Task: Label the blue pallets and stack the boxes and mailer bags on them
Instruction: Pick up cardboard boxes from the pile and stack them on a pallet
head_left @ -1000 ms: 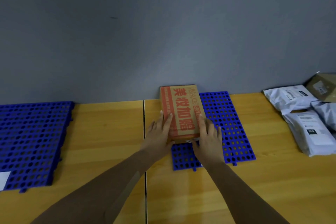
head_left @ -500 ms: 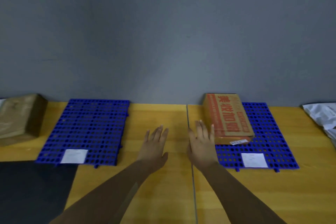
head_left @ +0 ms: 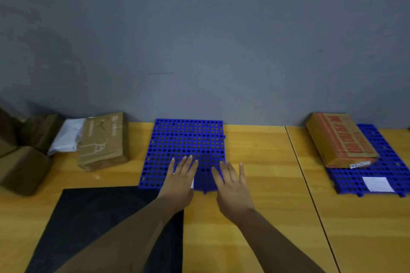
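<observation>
A blue perforated pallet [head_left: 188, 139] lies in the middle against the wall. My left hand [head_left: 180, 180] and my right hand [head_left: 231, 184] hover over its near edge, fingers straight, holding nothing; the left hand covers most of a white label there. At the right a second blue pallet [head_left: 390, 170] carries a white label [head_left: 377, 184] and a brown box with red print [head_left: 339, 139]. To the left stand a brown cardboard box [head_left: 103, 142], a white mailer bag [head_left: 66, 137] and darker boxes [head_left: 24, 170].
The wooden table [head_left: 261, 217] has a seam [head_left: 310, 186] between the two pallets. A black mat [head_left: 88, 224] lies at the near left under my left forearm. A grey wall [head_left: 199, 40] runs behind everything.
My view has swung left: the pallet with the red-printed box moved to the far right. Both hands left that box and now hover over the middle pallet, fingers straight.
</observation>
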